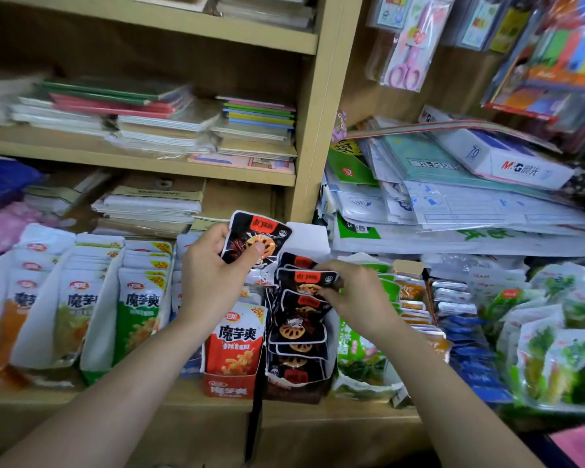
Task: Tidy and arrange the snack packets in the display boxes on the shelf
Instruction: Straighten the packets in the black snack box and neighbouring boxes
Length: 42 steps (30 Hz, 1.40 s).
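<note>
My left hand (213, 268) holds one black lotus-root snack packet (259, 238) up above the shelf, thumb pressed on its front. To the right, my right hand (352, 292) pinches the top edge of another black packet (306, 276) that stands in its display box (298, 386) among several like it. A red display box (228, 388) with red and white packets stands just left of the black ones. Rows of white and green packets (137, 309) fill boxes further left.
Green packets (358, 356), orange packets (412, 298) and blue packets (470, 346) sit right of the black box. Clear bags of greens (554, 349) lie at far right. Notebooks (156, 119) and paper stacks (453, 194) fill shelves above. The wooden shelf edge (335, 420) runs along the front.
</note>
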{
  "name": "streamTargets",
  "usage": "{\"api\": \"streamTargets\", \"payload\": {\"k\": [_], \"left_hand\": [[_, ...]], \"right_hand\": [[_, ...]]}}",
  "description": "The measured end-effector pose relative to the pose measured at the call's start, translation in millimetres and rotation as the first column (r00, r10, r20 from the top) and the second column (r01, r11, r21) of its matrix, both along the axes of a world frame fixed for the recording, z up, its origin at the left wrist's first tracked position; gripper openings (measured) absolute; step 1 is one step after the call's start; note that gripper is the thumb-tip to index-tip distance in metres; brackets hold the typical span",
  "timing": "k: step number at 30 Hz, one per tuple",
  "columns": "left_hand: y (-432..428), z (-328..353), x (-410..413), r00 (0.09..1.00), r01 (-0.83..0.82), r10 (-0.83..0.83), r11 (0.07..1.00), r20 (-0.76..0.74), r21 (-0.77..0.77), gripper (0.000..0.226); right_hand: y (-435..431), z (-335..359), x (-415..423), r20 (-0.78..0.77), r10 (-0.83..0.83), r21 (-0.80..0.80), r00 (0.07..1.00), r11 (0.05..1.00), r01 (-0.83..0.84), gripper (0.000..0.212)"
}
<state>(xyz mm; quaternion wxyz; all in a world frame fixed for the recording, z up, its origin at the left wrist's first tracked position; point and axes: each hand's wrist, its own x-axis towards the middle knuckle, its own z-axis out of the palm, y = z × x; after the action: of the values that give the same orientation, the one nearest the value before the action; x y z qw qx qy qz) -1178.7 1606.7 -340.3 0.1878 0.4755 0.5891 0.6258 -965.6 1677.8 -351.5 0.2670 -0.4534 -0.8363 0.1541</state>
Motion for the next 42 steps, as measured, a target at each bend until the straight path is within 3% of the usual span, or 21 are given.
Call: {"api": "streamTargets", "payload": {"k": [2,4,7,10,14,17,19,21,23,25,30,33,38,40,42], "left_hand": [[0.7,0.1,-2.8,1.0,0.001,-0.001,1.0,0.023,-0.002,0.011],[0.6,1.2,-4.6,0.999,0.003,-0.003,1.0,0.034,-0.008,0.01],[-0.6,2.7,-7.0,0.998,0.016,-0.015,1.0,0.065,-0.007,0.01],[-0.6,4.0,-9.9,0.996,0.026,-0.025,1.0,0.083,-0.01,0.01],[-1.0,8.1,-11.9,0.99,0.037,-0.039,0.999,0.136,0.018,0.008],[-0.9,11.9,-12.4,0.972,0.109,-0.109,0.994,0.21,0.014,0.01],[-1.3,14.6,-9.6,0.949,0.182,-0.179,0.983,0.259,0.013,0.02],[-2.0,16.8,-4.4,0.93,0.243,-0.24,0.97,0.278,0.025,0.025],[-1.9,17.6,0.7,0.923,0.29,-0.287,0.957,0.255,0.028,0.026],[-1.7,17.5,5.6,0.921,0.339,-0.337,0.94,0.194,0.025,0.024],[-4.2,18.2,17.9,0.906,0.415,-0.416,0.909,0.072,0.024,0.025],[-3.0,17.2,23.8,0.908,0.419,-0.419,0.908,0.009,0.006,0.03],[-2.3,17.4,25.3,0.846,0.513,-0.53,0.838,-0.052,-0.186,0.073],[0.8,16.3,24.0,0.826,0.529,-0.555,0.824,-0.103,-0.202,0.064],[7.8,15.2,23.1,0.862,0.459,-0.482,0.874,-0.158,-0.16,0.048]], "right_hand": [[-3.8,0.9,-3.2,-0.059,0.022,0.012,0.998,1.0,-0.022,0.069],[-7.4,4.2,-2.5,-0.102,0.059,0.106,0.993,0.993,-0.048,0.076],[-12.4,3.8,-4.5,-0.093,0.167,0.233,0.982,0.962,-0.142,0.057],[-5.4,-5.8,-7.2,-0.032,0.135,0.268,0.99,0.956,-0.122,0.039],[6.2,-17.3,-10.0,0.174,-0.057,0.28,0.983,0.96,0.006,0.037],[2.5,-15.2,-13.0,0.18,-0.076,0.223,0.981,0.974,0.035,0.042],[-4.7,-9.6,-11.1,0.062,-0.044,0.161,0.997,0.986,0.034,0.046],[-21.0,6.3,-7.9,-0.239,-0.018,-0.055,0.971,0.998,0.006,0.048],[-38.2,23.5,-8.0,-0.53,-0.007,-0.248,0.848,0.957,-0.147,0.053],[-47.2,34.8,-8.7,-0.664,-0.005,-0.291,0.748,0.923,-0.252,0.055],[-41.1,39.3,-6.8,-0.656,0.045,-0.262,0.754,0.923,-0.283,0.016],[-36.4,38.7,1.0,-0.694,-0.026,-0.287,0.719,0.926,-0.244,0.022],[-25.5,32.7,8.8,-0.79,-0.17,-0.303,0.589,0.943,-0.134,0.027],[-20.1,32.2,11.4,-0.837,-0.212,-0.327,0.505,0.933,-0.149,0.027],[-16.7,33.3,12.3,-0.853,-0.25,-0.36,0.459,0.917,-0.169,0.022]]}}
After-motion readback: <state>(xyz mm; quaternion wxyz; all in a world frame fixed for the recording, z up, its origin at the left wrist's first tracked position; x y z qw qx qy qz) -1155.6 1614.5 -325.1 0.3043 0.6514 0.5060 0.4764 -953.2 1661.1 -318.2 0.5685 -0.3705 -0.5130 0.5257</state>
